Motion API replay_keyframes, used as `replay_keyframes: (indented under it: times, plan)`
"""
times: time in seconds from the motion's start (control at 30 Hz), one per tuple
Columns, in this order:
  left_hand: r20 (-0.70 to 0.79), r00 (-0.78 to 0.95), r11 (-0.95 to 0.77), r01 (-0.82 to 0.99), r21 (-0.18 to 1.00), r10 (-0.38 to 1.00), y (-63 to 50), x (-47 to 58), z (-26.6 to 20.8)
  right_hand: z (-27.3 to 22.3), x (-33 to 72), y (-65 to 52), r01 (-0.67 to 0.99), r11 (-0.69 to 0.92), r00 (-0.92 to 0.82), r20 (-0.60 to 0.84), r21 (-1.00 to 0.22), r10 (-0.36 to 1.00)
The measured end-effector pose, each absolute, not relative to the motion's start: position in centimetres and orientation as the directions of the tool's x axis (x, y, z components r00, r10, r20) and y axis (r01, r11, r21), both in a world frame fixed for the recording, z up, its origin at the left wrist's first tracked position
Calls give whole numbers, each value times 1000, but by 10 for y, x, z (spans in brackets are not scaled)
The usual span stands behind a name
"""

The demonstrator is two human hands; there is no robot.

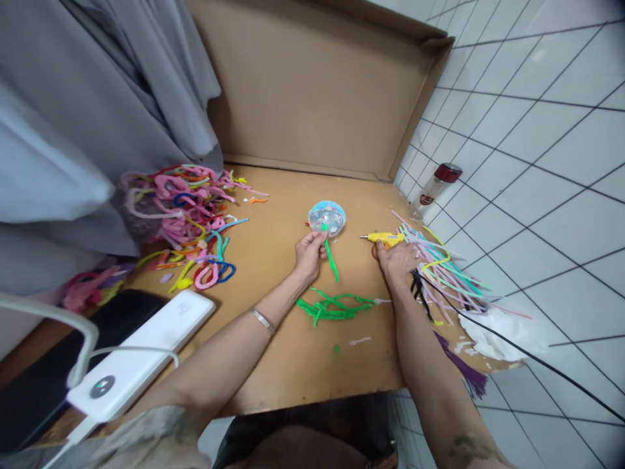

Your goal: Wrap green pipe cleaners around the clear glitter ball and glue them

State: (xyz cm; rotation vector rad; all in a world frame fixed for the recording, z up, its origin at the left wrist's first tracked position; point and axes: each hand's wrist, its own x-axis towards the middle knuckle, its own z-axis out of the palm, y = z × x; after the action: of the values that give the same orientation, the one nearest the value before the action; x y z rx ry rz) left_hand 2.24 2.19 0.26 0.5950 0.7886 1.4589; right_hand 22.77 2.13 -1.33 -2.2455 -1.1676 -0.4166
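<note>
Near the middle of the table, my left hand (309, 255) pinches a green pipe cleaner (333, 262), its free end hanging down to the right. The upper end meets a round bowl (327, 215) with a light blue rim, which looks clear or silvery inside. Further right, my right hand (398, 260) is closed around a yellow glue gun (385, 238) whose nozzle points left toward the bowl. Between my forearms lies a loose bunch of green pipe cleaners (336, 307).
Tangled colourful pipe cleaners (183, 208) are heaped at left, near a white power bank (146, 352). Pastel pipe cleaners (439, 267), white tissue (498, 333) and a red-capped jar (434, 189) lie right. A black cord (488, 329) trails rightward. Cardboard (317, 91) stands behind.
</note>
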Motion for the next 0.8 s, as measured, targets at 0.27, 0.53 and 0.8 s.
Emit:
replay_keyframes:
  times: [0.27, 0.53, 0.8]
  plan:
    - [-102, -71, 34, -636, 771, 992, 24, 22, 1, -2, 224, 21, 876, -230, 474, 671, -424, 570]
    - [-105, -8, 73, -670, 738, 994, 26, 19, 3, 4, 172, 11, 813, 291, 212, 722, -504, 658]
    - [-109, 355, 339, -691, 638, 929, 25, 14, 4, 7, 144, 2, 601, 434, 209, 656, -671, 725]
